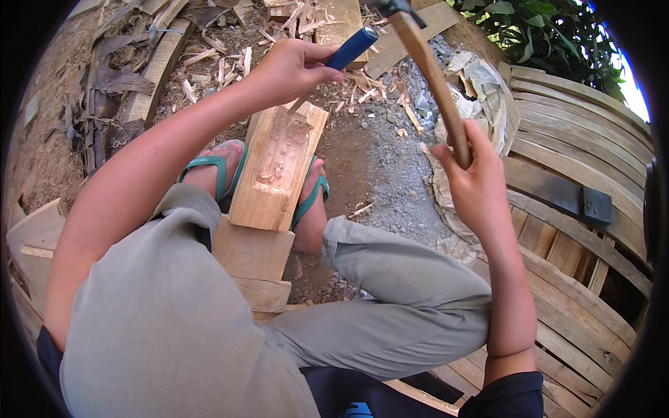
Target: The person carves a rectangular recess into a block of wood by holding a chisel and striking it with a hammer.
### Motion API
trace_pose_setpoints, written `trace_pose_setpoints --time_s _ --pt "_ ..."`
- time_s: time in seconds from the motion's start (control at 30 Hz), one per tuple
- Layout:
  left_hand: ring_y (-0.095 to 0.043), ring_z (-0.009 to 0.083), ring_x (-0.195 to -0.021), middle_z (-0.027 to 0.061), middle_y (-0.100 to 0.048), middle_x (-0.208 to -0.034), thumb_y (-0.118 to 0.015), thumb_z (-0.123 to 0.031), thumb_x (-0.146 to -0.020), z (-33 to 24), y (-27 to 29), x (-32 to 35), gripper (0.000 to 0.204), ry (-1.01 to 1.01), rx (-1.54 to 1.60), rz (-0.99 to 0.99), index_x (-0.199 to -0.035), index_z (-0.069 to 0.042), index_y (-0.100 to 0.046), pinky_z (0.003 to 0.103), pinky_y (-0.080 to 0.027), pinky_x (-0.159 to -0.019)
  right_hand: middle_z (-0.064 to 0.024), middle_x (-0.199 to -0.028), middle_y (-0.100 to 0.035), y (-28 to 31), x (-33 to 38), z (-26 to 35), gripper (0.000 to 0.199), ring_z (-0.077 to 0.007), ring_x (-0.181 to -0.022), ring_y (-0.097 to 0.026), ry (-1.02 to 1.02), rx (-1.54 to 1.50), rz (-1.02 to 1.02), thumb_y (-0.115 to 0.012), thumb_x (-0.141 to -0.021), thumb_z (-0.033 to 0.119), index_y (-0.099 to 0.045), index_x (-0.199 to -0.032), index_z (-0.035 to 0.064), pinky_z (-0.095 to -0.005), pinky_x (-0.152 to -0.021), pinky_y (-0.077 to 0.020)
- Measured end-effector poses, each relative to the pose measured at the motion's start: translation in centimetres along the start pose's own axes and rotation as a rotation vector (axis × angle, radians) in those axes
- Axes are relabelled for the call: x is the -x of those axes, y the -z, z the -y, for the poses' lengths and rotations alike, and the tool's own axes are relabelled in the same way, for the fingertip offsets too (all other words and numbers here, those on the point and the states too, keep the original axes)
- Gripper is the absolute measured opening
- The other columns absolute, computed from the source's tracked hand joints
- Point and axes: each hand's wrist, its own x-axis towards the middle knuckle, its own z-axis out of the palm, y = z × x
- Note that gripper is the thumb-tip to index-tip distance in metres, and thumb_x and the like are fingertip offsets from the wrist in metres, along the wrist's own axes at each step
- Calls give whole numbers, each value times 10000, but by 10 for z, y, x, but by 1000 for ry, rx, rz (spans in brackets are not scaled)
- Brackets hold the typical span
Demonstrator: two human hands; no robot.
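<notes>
My left hand (289,70) grips a chisel by its blue handle (354,47), its blade angled down to the far end of a pale wooden block (279,167). The block has a shallow carved hollow in its top face and lies tilted between my two feet in green sandals (216,167). My right hand (470,164) holds the wooden handle of a hammer (435,80) raised above the block, its dark head at the top edge of the view. The chisel's tip is hidden behind my hand.
Wood chips and offcuts (223,63) litter the dirt beyond the block. Curved wooden planks (578,132) are stacked at the right, crumpled sacking (481,83) beside them. More planks (254,258) lie under the block; green leaves (543,28) at top right.
</notes>
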Motion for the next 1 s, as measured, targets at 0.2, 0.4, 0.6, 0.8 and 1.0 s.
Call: trace_pose_setpoints --time_s 0.2,0.4,0.6,0.8,1.0 --pt "-678 79 -999 51 -762 -1077 -768 -128 -916 -1 -3 -1 438 -1 15 2 -1332 -36 -668 277 -542 -923 3 -761 -419 5 -11 4 225 -92 -679 -379 16 -159 -211 -694 -977 170 -520 -1004 31 -273 -602 -352" --pt "-676 76 -995 49 -762 -1074 -768 -151 -920 -1 -5 -5 448 2 -19 13 -1341 -40 -663 273 -541 -906 -99 -787 -585 8 -9 -1 219 -212 -699 -550 -81 5 69 -691 -960 164 -565 -1061 15 -389 -668 -453" --pt "-661 58 -903 26 -767 -1034 -771 -186 -926 -3 -1 -1 447 11 -71 -19 -1338 -47 -668 258 -535 -801 -11 -729 -502 22 -22 1 223 -98 -655 -481 -87 -260 -235 -687 -983 202 -551 -1035 33 -292 -580 -385" --pt "-679 80 -877 49 -774 -999 -782 -198 -914 -4 -5 -5 430 2 -90 -43 -1305 -46 -687 278 -542 -784 32 -680 -429 4 -15 -4 202 -64 -546 -427 -19 -60 -110 -653 -999 177 -498 -1054 59 -258 -474 -335" --pt "-724 124 -908 105 -781 -988 -796 -209 -895 2 -2 -4 398 -3 -106 -78 -1244 -35 -719 307 -554 -822 6 -707 -477 16 -23 -5 245 -77 -584 -453 -67 -37 -32 -695 -978 211 -535 -1062 45 -271 -516 -355"
